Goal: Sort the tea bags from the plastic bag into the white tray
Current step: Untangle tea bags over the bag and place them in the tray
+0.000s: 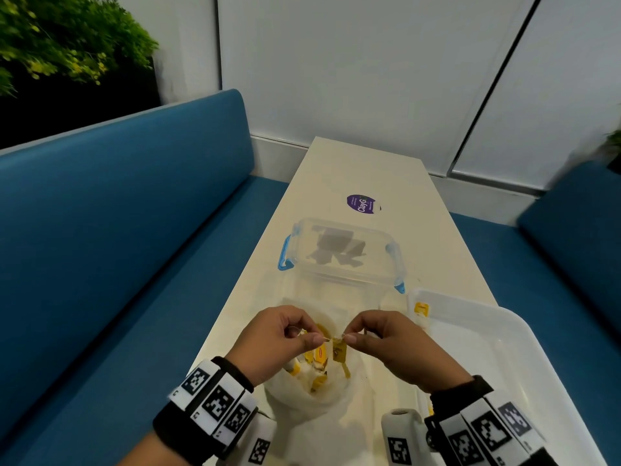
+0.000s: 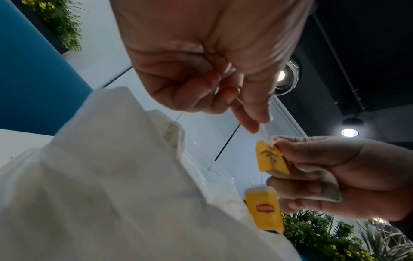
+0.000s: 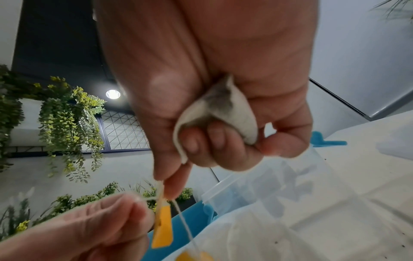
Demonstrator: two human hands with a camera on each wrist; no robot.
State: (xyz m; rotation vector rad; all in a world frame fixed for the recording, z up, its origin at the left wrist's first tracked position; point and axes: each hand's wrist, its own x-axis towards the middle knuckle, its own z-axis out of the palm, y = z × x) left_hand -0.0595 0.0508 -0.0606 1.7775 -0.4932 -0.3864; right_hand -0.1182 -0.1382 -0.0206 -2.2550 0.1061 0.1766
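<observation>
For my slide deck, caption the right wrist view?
Right hand palms a tea bag while both hands untangle its string by the yellow tag.

Plastic bag (image 1: 312, 395) left of tray (image 1: 524, 358), container (image 1: 342, 253) behind both

Clear lidded container (image 1: 341, 253) and purple sticker (image 1: 362, 204) on cream table (image 1: 366, 163).
</observation>
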